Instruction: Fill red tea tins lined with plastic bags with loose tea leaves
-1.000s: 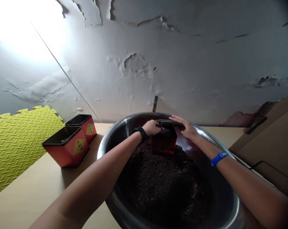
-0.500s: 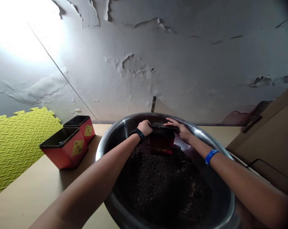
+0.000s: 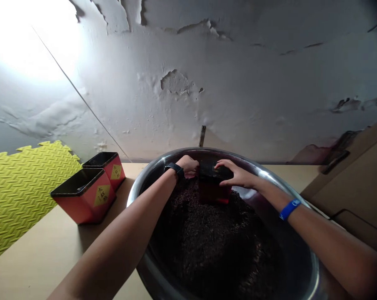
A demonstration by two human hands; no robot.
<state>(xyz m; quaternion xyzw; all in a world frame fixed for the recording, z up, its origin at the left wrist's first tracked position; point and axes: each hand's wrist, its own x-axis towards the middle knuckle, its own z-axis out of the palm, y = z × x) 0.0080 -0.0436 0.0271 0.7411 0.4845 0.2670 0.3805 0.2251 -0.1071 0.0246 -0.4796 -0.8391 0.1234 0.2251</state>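
Head view: right hand (image 3: 236, 176) wide at tin's (image 3: 215, 192) edge, left hand (image 3: 188, 165) grip unclear, bare basin wall (image 3: 296, 254) rightward.

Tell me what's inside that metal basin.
Dark loose leaves, probably tea, and a red tin with a black top. The leaves hide what's beneath them; the tin's inside isn't visible.
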